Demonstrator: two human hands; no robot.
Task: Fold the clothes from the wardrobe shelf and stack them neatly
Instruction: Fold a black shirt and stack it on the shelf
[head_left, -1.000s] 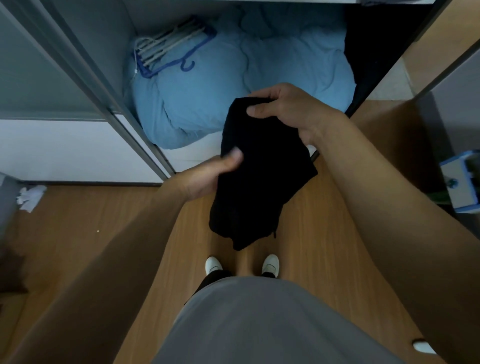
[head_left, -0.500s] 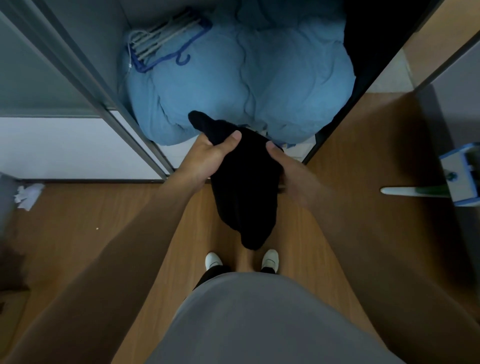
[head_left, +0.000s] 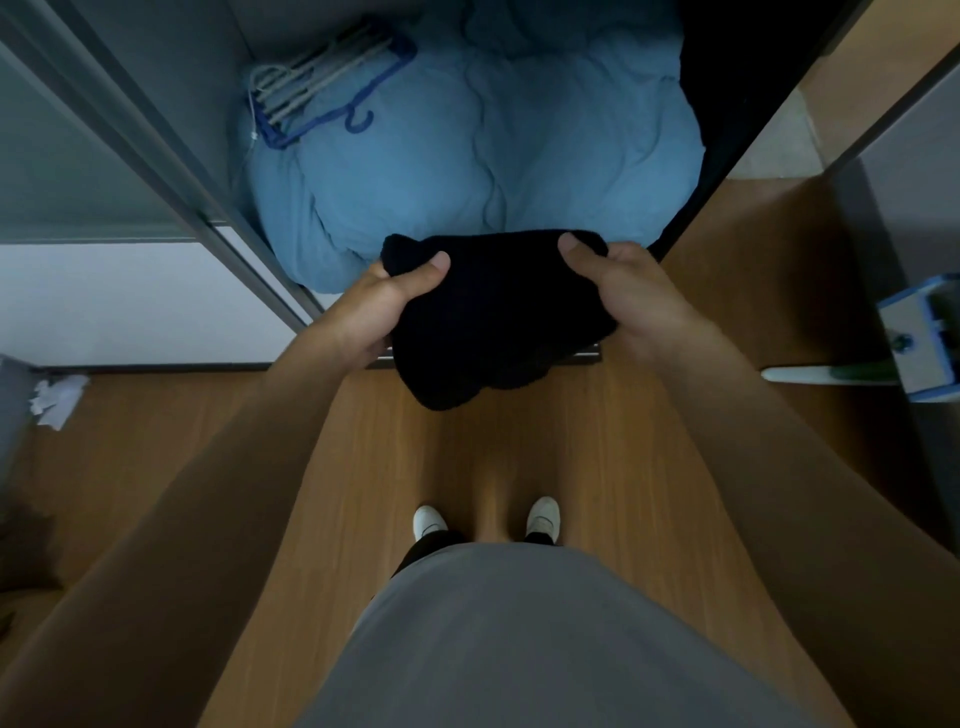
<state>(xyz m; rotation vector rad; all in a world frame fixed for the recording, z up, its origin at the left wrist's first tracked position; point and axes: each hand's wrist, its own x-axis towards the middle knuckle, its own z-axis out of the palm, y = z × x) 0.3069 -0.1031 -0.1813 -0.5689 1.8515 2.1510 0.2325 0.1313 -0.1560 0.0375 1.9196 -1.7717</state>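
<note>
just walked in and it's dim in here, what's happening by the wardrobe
A person stands facing an open wardrobe and holds a black garment in front of it with both hands. The left hand grips its left edge and the right hand its right edge, thumbs on top. The garment looks folded into a compact bundle and hangs above the wooden floor. Inside the wardrobe lie a bulky blue duvet and a bunch of hangers on it.

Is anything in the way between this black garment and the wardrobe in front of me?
The left hand and right hand grip the garment at the open wardrobe, with nothing between. Inside, a blue duvet fills the space just behind it, hangers lying on its far left.
</note>
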